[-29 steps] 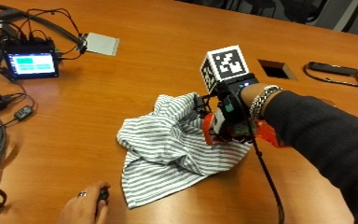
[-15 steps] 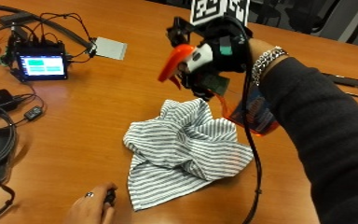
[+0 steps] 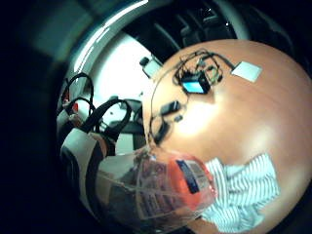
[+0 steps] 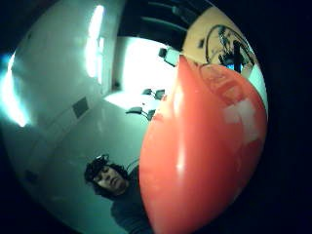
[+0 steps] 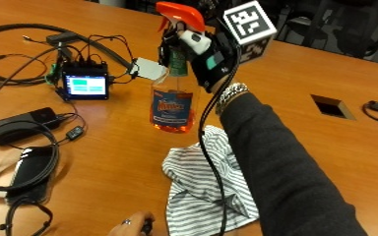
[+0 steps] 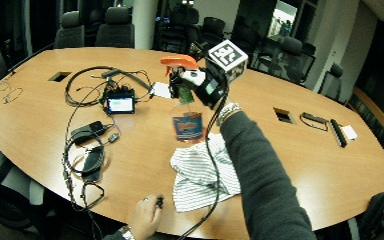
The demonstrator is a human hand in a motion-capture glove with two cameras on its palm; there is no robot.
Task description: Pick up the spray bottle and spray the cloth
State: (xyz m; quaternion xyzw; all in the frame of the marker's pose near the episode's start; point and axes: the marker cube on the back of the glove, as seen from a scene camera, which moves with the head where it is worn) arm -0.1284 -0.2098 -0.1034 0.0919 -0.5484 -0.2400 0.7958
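Bottle [image 5: 173, 105] is up in the air, held by its neck in my right hand [image 5: 205, 61], hanging over the table [image 5: 320, 73] just above the near edge of the cloth [image 5: 202, 189]. The risk I see: the orange nozzle [image 5: 179, 12] points off to the side, away from the cloth, so a squeeze now would likely wet the wood or drift toward the little screen [image 5: 84, 86] and its tangle of cables (not what I want near electronics). I'd judge it needs tilting down at the stripes first. The liquid fills only the lower part of the bottle, so a steep tilt may leave the pickup tube sucking air. My grip sits high, fingers wrapped round the neck just under the sprayer head; I can't tell whether a finger is on the trigger. The cloth lies crumpled on the table beneath my forearm. My bare hand [image 5: 133, 227] rests at the table's near edge beside the cloth.
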